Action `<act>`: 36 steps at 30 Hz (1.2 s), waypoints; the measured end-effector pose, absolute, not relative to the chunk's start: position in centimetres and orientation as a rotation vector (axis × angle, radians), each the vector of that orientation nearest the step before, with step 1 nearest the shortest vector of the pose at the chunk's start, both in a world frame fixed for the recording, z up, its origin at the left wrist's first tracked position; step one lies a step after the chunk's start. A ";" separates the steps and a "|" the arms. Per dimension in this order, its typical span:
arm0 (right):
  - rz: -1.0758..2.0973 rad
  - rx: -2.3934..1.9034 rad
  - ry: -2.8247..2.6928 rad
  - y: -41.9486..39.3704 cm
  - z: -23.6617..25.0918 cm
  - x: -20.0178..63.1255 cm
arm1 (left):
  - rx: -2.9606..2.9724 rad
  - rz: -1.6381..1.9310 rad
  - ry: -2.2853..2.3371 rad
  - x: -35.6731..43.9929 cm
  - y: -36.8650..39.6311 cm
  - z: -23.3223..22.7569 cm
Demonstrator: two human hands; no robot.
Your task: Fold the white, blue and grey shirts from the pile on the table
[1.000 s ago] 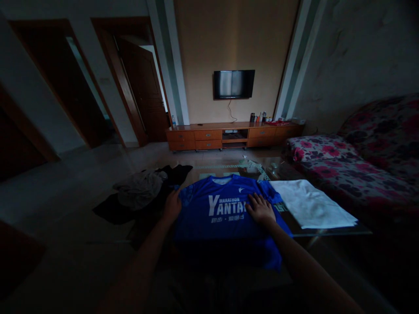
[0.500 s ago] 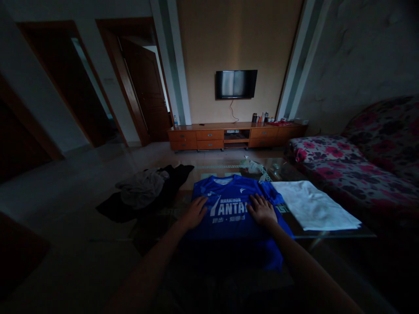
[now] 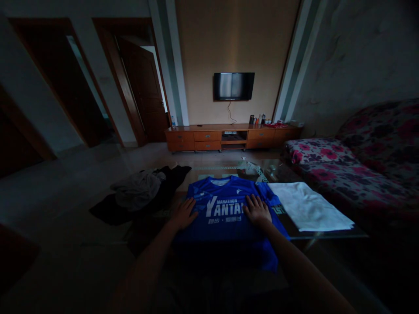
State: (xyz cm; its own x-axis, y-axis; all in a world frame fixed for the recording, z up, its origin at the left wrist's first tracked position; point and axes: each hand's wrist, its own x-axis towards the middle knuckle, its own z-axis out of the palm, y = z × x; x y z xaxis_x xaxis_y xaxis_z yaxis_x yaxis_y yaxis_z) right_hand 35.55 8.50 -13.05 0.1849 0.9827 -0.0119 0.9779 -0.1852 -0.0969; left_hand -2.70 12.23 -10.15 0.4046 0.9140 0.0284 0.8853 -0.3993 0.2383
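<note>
A blue T-shirt (image 3: 219, 229) with white "MARATHON YANTAI" lettering lies front up on a glass table (image 3: 330, 235), its lower part hanging over the near edge. My left hand (image 3: 185, 213) rests flat at the shirt's left side, fingers stretched forward. On the right part of the chest, my right hand (image 3: 257, 211) lies with fingers spread, covering the end of the lettering. Both palms press on the cloth and grip nothing. To the right is a folded white cloth (image 3: 307, 207). Dark and grey clothes (image 3: 140, 189) are heaped on the left.
Behind the shirt, a small glass object (image 3: 272, 169) and a crumpled clear wrapper (image 3: 252, 167) sit on the table. A flowered sofa (image 3: 347, 165) stands at the right. Across the room are a wooden TV cabinet (image 3: 207, 141) and a wall television (image 3: 233, 86).
My left hand has slid left across the shirt to its side, uncovering the "Y" of the lettering. My right hand stays on the chest. The view has shifted slightly.
</note>
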 end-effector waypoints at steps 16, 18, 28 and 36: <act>0.116 -2.355 -1.953 8.4 -13.0 35.7 | 2.332 0.359 1.617 -7.4 13.8 -12.0; 0.129 -2.353 -1.960 8.4 -12.9 35.7 | 2.313 0.209 1.580 -7.6 13.3 -11.7; 0.095 -2.337 -1.964 8.5 -13.4 35.8 | 2.299 0.333 1.752 -6.9 12.4 -10.0; 0.104 -2.338 -1.947 8.3 -13.0 35.9 | 2.754 0.460 1.360 1.9 10.9 -9.8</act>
